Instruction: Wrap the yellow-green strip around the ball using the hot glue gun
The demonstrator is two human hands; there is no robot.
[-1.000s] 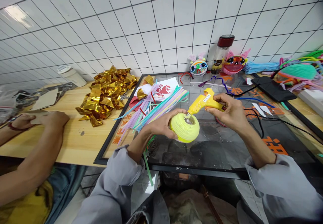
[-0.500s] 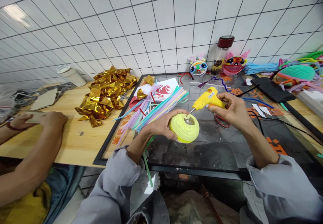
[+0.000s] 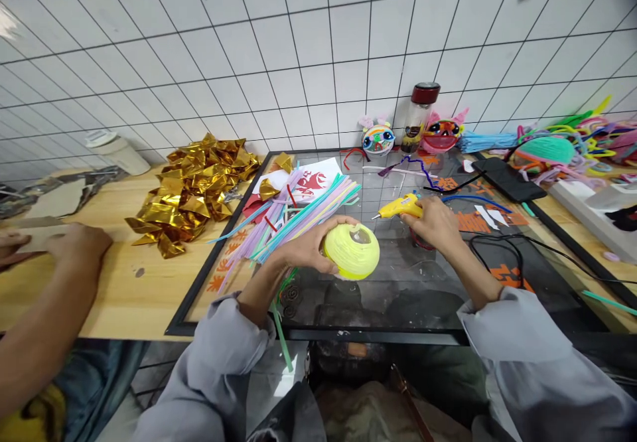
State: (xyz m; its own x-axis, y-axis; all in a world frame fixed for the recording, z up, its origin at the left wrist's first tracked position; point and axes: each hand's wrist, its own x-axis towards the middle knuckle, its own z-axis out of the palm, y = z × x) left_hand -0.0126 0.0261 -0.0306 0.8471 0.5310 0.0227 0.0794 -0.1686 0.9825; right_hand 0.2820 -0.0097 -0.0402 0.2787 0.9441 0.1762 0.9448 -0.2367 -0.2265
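Observation:
My left hand is closed around the side of a round yellow ball, wrapped in rows of pipe cleaner with a hole at its top. My right hand grips a yellow hot glue gun, whose metal nozzle points left, a little above the ball and apart from it. Beside my left forearm lies a bundle of pastel pipe cleaners, partly over a white sheet with a red print.
Folded gold paper pieces are heaped at the left, near a co-worker's hand. At the back stand two decorated animal-face balls and a glass bottle. A black phone and a looping black cable lie at the right.
My right hand has lowered the glue gun and drawn its nozzle away from the ball's opening. My left hand still holds the ball. The whole view has shifted slightly.

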